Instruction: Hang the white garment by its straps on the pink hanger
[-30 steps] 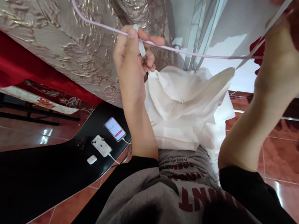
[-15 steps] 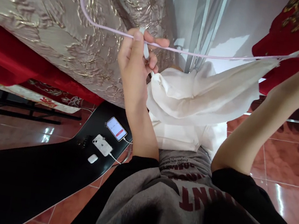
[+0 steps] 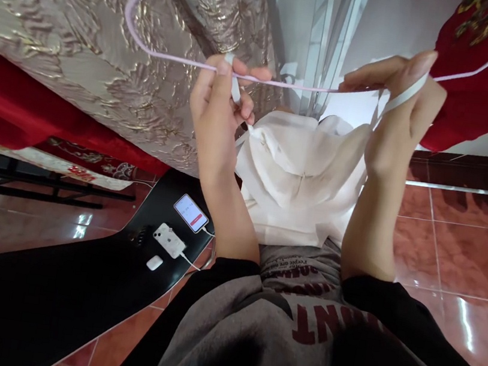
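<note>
A thin lilac clothes hanger [image 3: 300, 87] is held level in front of me by its bottom bar. My left hand [image 3: 219, 101] pinches the bar's left part, with a white strap [image 3: 235, 91] running through the fingers. On the other side, my right hand [image 3: 402, 108] is at the bar's right part, its fingers stretched along it. Another white strap [image 3: 405, 96] passes over the right thumb. Below the bar hangs a sheer white garment [image 3: 306, 161], gathered between my forearms and joined to the straps. The right palm's inner side is hidden.
Left of me, a black bench [image 3: 42, 294] carries a lit phone [image 3: 191, 213], a second white phone [image 3: 169, 240] with a cable and a small white case [image 3: 154, 262]. Shiny embossed fabric [image 3: 87, 34] hangs close on the left. Red cloth [image 3: 477, 101] hangs at the right.
My right hand has come in from the far right to the hanger's bar, bringing the white strap. The garment's right side has dropped and drawn inward. My left hand stays nearly still.
</note>
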`<state>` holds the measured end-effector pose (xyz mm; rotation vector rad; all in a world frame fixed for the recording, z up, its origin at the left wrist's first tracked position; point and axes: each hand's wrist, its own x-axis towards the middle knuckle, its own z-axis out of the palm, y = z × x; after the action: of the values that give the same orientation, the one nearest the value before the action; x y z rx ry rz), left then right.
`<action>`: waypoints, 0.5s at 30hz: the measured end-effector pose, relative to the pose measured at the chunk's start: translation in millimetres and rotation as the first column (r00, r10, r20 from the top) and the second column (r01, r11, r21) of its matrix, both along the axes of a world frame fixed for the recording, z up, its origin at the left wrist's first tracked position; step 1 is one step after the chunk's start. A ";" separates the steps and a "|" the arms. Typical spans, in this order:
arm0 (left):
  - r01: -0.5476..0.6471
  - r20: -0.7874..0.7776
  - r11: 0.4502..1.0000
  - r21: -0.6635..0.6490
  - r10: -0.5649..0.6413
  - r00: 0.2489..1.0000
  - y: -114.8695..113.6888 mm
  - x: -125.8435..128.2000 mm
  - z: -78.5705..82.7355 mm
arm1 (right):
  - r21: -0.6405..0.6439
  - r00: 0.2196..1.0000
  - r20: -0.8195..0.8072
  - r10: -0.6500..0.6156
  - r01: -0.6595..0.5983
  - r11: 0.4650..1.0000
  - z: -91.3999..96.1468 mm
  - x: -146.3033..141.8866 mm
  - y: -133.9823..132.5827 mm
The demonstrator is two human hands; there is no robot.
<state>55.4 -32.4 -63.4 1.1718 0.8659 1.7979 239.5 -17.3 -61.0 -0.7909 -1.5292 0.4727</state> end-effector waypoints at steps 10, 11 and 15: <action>-0.535 0.025 0.819 0.207 0.543 0.840 -4.6 -38.3 -6.0 | -0.005 0.997 -0.055 -0.054 0.054 0.999 -0.4 5.6 -1.3; -0.586 0.012 0.774 0.238 0.601 0.799 -4.1 -41.6 -6.4 | 0.007 0.997 -0.059 -0.058 0.059 0.998 -1.1 5.4 -1.4; -0.618 -0.005 0.714 0.328 0.656 0.755 2.3 -57.7 -4.9 | -0.002 0.999 -0.021 -0.047 0.047 0.999 -1.9 4.3 -3.1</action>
<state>-2.4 -30.1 -68.3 1.2785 1.2012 2.5252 243.8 -20.5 -62.9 -0.8190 -1.4879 0.4460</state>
